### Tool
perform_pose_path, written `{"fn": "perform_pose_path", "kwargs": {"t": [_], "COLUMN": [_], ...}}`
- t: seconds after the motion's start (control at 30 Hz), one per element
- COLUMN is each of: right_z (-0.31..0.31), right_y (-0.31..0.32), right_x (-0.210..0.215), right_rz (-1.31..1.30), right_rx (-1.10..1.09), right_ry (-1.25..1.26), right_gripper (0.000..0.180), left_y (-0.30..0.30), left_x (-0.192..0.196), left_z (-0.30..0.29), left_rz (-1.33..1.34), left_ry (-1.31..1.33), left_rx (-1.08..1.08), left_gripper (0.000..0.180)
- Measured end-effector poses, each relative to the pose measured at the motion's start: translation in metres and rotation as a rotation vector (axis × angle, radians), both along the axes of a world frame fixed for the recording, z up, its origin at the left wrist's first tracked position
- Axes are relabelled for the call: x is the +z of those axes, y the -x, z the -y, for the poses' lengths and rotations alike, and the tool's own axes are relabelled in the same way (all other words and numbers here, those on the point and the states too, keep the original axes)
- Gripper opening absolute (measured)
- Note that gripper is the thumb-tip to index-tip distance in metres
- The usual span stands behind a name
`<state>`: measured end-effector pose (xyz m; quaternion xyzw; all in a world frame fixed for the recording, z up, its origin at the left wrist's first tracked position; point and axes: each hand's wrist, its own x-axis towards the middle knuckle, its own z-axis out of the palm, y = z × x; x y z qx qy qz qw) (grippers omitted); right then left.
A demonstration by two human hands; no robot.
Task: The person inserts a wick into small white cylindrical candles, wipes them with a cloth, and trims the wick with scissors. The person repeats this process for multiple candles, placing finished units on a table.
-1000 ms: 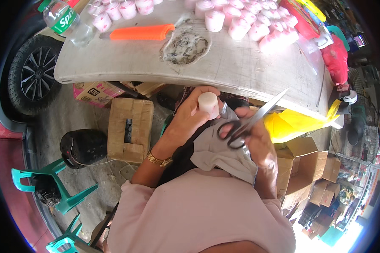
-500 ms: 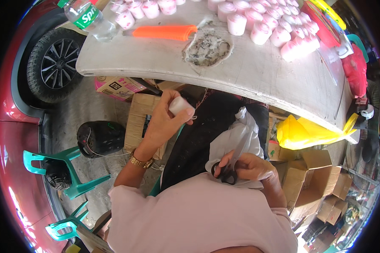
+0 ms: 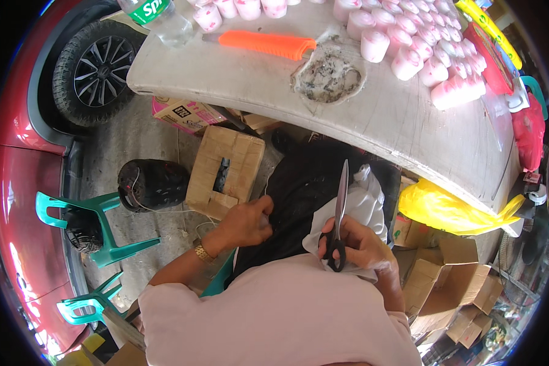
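My feed's got a pretty scuffed pale tabletop [image 3: 244,76] with a rough, stained patch [image 3: 329,79] toward its near edge. Beyond its left corner I see a red car [image 3: 27,207], light glinting off the side, standing on grubby grey floor [image 3: 113,143]. Couple of green plastic chairs [image 3: 108,241] sit nearer me than that corner, and opened cardboard boxes [image 3: 421,290] crowd the floor around the right near corner.

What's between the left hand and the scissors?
Head view: next to the left hand, black trousers; then part of the grey cloth, up to the scissors.
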<state>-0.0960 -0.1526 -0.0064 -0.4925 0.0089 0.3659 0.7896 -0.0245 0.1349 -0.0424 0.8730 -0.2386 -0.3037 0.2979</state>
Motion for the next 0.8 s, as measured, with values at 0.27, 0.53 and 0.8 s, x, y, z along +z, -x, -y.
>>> {"fn": "perform_pose_path", "kwargs": {"t": [0.27, 0.53, 0.8], "right_z": [-0.001, -0.003, -0.008], "right_y": [-0.005, -0.005, -0.008], "right_x": [0.020, 0.039, 0.032], "right_rz": [0.261, 0.287, 0.304], "right_rx": [0.002, -0.076, -0.169], "right_ry": [0.093, 0.326, 0.268], "right_gripper": [0.072, 0.076, 0.075], "left_y": [-0.050, -0.067, -0.061], "left_x": [0.065, 0.065, 0.052], "left_z": [0.028, 0.059, 0.072], "left_rz": [-0.628, -0.965, -1.185], "left_ry": [0.914, 1.244, 1.390], "left_rx": [0.386, 0.145, 0.073], "left_gripper": [0.059, 0.083, 0.083]}}
